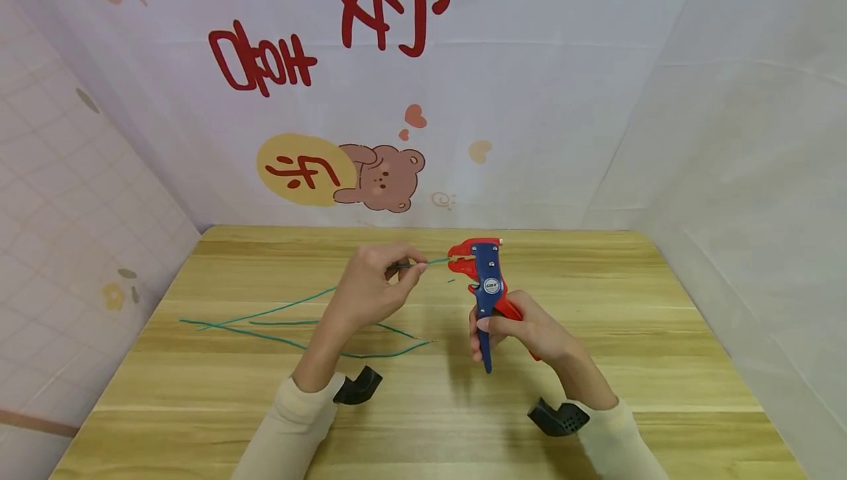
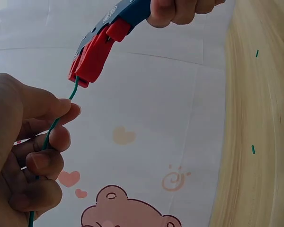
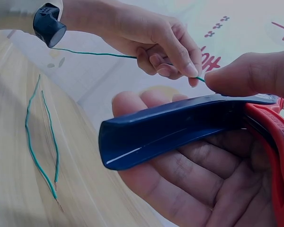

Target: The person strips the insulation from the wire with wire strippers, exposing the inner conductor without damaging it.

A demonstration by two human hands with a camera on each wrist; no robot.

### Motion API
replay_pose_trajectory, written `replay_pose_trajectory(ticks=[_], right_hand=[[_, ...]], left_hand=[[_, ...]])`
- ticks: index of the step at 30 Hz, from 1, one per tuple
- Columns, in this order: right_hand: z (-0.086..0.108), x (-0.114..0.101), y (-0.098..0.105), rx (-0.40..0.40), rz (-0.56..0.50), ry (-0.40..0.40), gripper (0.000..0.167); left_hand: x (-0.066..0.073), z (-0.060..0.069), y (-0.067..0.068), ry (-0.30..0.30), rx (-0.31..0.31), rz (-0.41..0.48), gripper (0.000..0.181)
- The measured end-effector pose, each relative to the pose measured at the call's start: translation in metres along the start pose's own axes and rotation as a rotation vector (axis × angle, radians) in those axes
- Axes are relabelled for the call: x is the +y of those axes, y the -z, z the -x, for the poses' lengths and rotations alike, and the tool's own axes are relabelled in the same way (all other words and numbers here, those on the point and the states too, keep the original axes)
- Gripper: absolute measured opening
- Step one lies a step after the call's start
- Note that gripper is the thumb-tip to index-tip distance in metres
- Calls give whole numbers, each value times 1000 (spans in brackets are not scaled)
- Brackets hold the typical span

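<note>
- While two loose green wires (image 1: 370,356) lie on the worktop (image 1: 595,267), bare strands showing at their right ends, a third is held above them.
- Left hand (image 1: 377,285): thumb and forefinger pinch the held wire (image 1: 438,261). Its tail runs back through the other, curled fingers (image 2: 40,195) and off leftward past the wrist.
- Held wire: short length sticks out right of the fingertips, end at the stripper's red jaws. Can't tell how deep it sits.
- Two short green pieces (image 2: 253,149) on the worktop, well apart.
- Stripper (image 1: 490,263): head up, handles down, clear of the left fingertips.
- Right hand (image 1: 529,329): grips the stripper; blue handle (image 3: 170,130) lies across the fingers, thumb over it, red handle (image 3: 270,137) on the palm side.
</note>
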State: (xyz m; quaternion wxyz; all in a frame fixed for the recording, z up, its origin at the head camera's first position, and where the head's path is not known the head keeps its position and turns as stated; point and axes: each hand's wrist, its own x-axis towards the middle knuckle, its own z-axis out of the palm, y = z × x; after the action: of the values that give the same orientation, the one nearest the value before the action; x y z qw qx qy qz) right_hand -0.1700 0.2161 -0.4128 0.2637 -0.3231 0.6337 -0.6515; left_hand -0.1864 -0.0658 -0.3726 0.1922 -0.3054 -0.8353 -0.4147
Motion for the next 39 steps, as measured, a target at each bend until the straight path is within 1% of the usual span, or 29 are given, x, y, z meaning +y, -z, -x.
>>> replay_pose_trajectory(ticks=[6, 12, 21, 31, 39], right_hand=[[-2, 1, -5, -23, -2, 16, 20], [-1, 1, -8, -18, 10, 28, 19], [-2, 3, -12, -35, 2, 14, 18], [-3, 2, -15, -8, 29, 2, 20], [-3, 4, -18, 26, 37, -8, 21]], left_hand=[[4, 3, 3, -25, 4, -26, 5], [7, 4, 4, -44, -18, -21, 8], [12, 6, 6, -47, -27, -30, 6], [15, 7, 7, -29, -29, -60, 5], [16, 8, 7, -46, -26, -84, 6]])
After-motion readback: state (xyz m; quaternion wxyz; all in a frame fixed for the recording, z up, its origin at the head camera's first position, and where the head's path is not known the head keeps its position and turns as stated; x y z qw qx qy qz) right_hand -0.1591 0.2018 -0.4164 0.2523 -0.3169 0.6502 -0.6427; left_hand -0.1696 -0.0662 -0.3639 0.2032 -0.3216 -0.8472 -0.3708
